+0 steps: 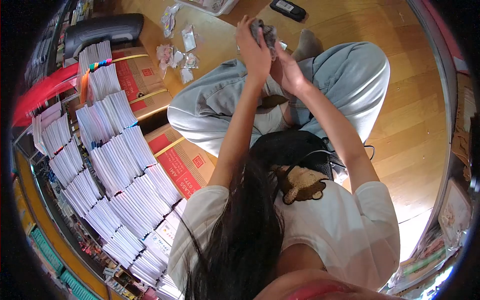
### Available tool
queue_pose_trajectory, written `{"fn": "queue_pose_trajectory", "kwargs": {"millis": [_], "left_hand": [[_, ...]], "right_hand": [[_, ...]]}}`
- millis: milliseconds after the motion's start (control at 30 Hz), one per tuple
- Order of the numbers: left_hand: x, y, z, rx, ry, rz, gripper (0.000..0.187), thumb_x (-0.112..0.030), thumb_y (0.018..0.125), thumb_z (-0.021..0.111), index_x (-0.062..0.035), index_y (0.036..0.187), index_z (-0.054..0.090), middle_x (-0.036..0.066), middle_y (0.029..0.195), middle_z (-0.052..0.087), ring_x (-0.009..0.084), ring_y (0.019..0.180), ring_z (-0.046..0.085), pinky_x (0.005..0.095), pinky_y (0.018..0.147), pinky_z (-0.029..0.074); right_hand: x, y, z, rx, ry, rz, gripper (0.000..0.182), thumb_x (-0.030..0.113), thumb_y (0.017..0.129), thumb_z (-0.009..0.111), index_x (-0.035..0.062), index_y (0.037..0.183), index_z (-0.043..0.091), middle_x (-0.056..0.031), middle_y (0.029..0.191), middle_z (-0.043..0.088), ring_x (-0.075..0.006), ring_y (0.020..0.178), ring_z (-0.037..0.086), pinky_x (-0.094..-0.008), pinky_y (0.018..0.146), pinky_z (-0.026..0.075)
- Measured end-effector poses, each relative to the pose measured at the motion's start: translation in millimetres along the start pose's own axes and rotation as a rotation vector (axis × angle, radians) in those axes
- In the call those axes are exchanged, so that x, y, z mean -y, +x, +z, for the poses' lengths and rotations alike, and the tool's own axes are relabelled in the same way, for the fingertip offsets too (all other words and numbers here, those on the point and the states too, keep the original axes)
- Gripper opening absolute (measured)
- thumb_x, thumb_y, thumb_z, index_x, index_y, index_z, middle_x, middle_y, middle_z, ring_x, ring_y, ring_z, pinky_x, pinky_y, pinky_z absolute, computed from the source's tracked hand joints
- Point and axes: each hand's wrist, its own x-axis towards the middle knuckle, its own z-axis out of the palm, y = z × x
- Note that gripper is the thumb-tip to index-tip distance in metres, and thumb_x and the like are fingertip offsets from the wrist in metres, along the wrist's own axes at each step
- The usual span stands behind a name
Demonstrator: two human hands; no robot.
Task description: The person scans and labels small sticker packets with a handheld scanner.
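Note:
My left hand [253,50] is closed around a small grey, fuzzy thing [266,34], held up above my crossed legs. I cannot make out its exact kind. From the other side, my right hand [290,71] has its fingers against the lower end of the same thing. My fingers partly hide it. A small white, shiny bit [283,45] shows just beyond my right fingertips. On the floor to the left lie several small clear packets [189,38] with light-coloured contents.
A white plastic tray [223,8] stands at the top, with a black device [288,9] beside it on the wooden floor [407,100]. Stacked notebooks [120,155] and brown-red cartons [182,160] line my left side. Shelves of goods [452,210] edge the right.

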Motion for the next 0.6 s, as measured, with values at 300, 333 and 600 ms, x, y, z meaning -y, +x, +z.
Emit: {"fn": "queue_pose_trajectory", "kwargs": {"millis": [300,333,600], "left_hand": [[88.2,9.0,-46.4,0.100,-0.467,-0.676,0.034,-0.028,0.087,0.054,0.0033,0.101,0.056,0.013,0.091,0.061,0.0231,0.086,0.057,0.0327,0.079,0.042],[75.4,2.7,-54.4,0.132,-0.577,-0.757,0.036,-0.030,0.088,0.054,0.0031,0.102,0.056,0.012,0.092,0.060,0.0209,0.086,0.056,0.0319,0.079,0.042],[8.5,-25.9,-56.5,0.301,-0.464,-0.771,0.041,-0.035,0.089,0.052,0.0029,0.101,0.058,0.007,0.094,0.060,0.0129,0.085,0.052,0.0257,0.079,0.040]], "right_hand": [[1.9,5.7,5.0,0.053,-0.872,-0.449,0.050,0.038,0.091,0.045,0.0133,0.134,0.037,-0.0043,0.134,0.041,-0.0159,0.121,0.039,-0.0307,0.102,0.027],[5.4,3.5,9.6,0.058,-0.876,-0.520,0.047,0.032,0.091,0.048,0.0151,0.134,0.038,-0.0043,0.135,0.040,-0.0175,0.122,0.039,-0.0317,0.102,0.028],[7.5,0.2,-0.4,0.012,-1.740,-0.791,0.065,-0.003,0.073,0.058,0.0226,0.131,0.042,-0.0099,0.137,0.034,-0.0304,0.123,0.037,-0.0383,0.099,0.036]]}}
